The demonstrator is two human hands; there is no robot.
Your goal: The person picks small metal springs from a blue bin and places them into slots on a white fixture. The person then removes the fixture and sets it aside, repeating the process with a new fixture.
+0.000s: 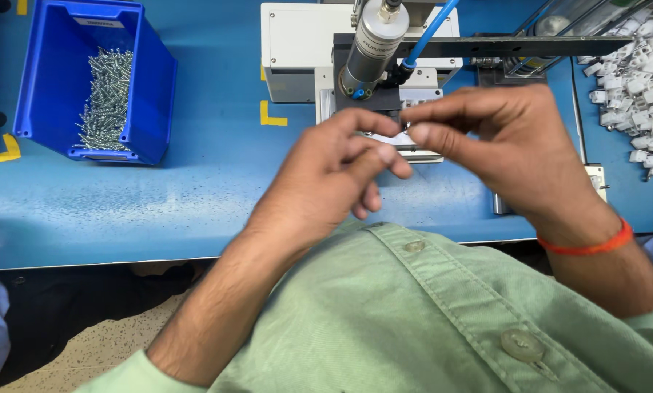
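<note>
My left hand (333, 175) and my right hand (501, 138) meet in front of a small press machine (304, 51) on the blue table (195, 182). The fingers of both hands are pinched together near the machine's metal fixture plate (421, 153). Whatever they pinch is too small and hidden to name. A silver pneumatic cylinder (370, 47) with a blue hose (432, 29) hangs just above my fingertips. An orange band (588, 244) circles my right wrist.
A blue bin (152, 80) holding several silver screws (108, 98) stands at the back left. A heap of small white plastic parts (643, 87) lies at the far right. Yellow corner marks (272, 116) are stuck on the table. My green shirt fills the foreground.
</note>
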